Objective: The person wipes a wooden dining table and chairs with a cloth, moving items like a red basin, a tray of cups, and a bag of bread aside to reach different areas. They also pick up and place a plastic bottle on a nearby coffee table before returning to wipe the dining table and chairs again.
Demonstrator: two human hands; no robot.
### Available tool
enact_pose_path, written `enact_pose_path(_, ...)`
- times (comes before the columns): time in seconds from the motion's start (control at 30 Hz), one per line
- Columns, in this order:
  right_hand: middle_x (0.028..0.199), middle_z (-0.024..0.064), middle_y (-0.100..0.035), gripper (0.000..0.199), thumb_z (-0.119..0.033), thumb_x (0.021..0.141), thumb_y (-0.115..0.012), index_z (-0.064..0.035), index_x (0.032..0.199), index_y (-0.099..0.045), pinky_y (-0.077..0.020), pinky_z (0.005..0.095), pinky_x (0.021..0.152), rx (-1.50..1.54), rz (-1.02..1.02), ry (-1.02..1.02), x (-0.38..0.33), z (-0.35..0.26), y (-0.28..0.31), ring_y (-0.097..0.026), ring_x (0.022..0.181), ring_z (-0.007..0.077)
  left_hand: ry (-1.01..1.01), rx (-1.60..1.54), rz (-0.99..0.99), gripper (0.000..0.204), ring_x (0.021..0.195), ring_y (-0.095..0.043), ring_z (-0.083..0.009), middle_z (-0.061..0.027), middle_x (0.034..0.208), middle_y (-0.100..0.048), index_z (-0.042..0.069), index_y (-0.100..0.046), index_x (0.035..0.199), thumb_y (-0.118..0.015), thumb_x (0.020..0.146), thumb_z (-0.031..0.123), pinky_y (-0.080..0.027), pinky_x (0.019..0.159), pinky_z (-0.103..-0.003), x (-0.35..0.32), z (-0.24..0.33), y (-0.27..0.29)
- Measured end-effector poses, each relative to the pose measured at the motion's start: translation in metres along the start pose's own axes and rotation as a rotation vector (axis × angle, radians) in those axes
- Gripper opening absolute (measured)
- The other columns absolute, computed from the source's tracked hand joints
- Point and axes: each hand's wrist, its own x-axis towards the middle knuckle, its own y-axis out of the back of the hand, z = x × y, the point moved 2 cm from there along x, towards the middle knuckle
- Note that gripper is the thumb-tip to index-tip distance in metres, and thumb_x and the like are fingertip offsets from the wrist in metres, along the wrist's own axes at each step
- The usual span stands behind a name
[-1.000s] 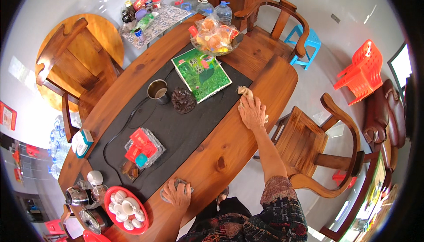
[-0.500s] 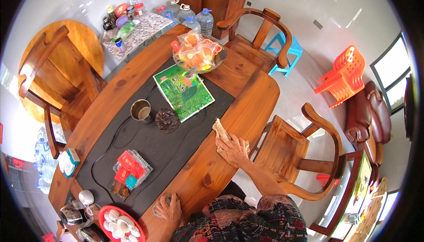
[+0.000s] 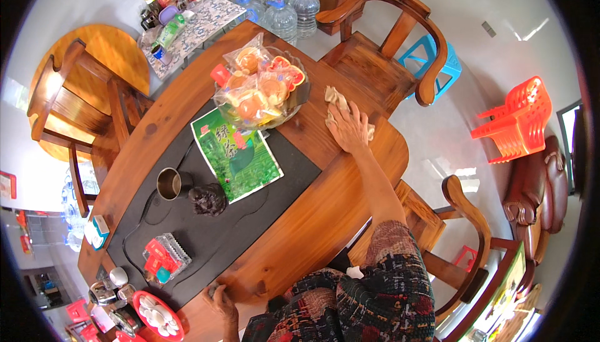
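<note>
My right hand [image 3: 347, 128] presses a crumpled beige cloth [image 3: 336, 97] onto the far right part of the wooden table [image 3: 275, 245], fingers spread over it. The cloth sticks out past the fingertips and beside the little-finger side. Left of it stands a glass bowl [image 3: 296, 109] heaped with wrapped round snacks [image 3: 250, 101]. A green printed bag [image 3: 237, 154] lies flat beside the bowl on the dark inlay. At the near table edge, my left hand [image 3: 220, 306] rests with curled fingers round a small greyish thing, mostly hidden.
On the dark inlay stand a metal cup [image 3: 169, 184], a dark carved figure [image 3: 207, 199] and a clear box with red packets [image 3: 164, 256]. A red basin [image 3: 177, 327] of white cups sits near left. Wooden armchairs [image 3: 375, 61] surround the table; water jugs [image 3: 306, 12] stand behind.
My right hand has slid the cloth from the table's near right edge to its far right part, beside the bowl. The view has shifted; my left hand stays at the near edge.
</note>
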Motion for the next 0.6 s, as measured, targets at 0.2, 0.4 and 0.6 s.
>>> enact_pose_path(0.2, 0.139, 0.0010, -0.045, 0.045, -0.043, 0.096, -0.043, -0.0234, 0.136, -0.045, -0.0286, 0.0491, 0.101, 0.053, -0.075, -0.046, 0.064, 0.026, -0.017, -0.032, 0.131, 0.0265, 0.040, -0.307, -0.178, 0.017, 0.097, -0.056, -0.0325, -0.0181, 0.107, -0.050, 0.006, -0.064, 0.094, -0.065, 0.081, -0.005, -0.049, 0.082, -0.039, 0.022, 0.150, -0.033)
enact_pose_path(0.4, 0.139, 0.0022, -0.046, 0.046, -0.039, 0.095, -0.043, -0.0222, 0.138, -0.041, -0.0300, 0.0491, 0.102, -0.068, -0.098, -0.334, -0.011, 0.079, 0.009, -0.034, 0.133, 0.0265, 0.025, -0.316, -0.216, 0.014, 0.091, -0.058, -0.0303, -0.0145, 0.097, -0.055, 0.008, -0.063, 0.092, -0.069, 0.080, 0.002, -0.050, 0.076, -0.037, 0.018, 0.169, -0.046)
enact_pose_path(0.6, 0.141, 0.0072, -0.043, 0.051, -0.035, 0.091, -0.053, -0.0153, 0.138, -0.043, -0.0314, 0.0513, 0.101, -0.129, 0.057, -0.527, -0.132, 0.096, 0.044, -0.036, 0.131, 0.0317, -0.122, -0.223, -0.193, 0.019, 0.088, -0.057, -0.0326, -0.0110, 0.093, -0.056, 0.011, -0.064, 0.086, -0.076, 0.072, 0.008, -0.048, 0.071, -0.041, 0.035, 0.192, -0.062)
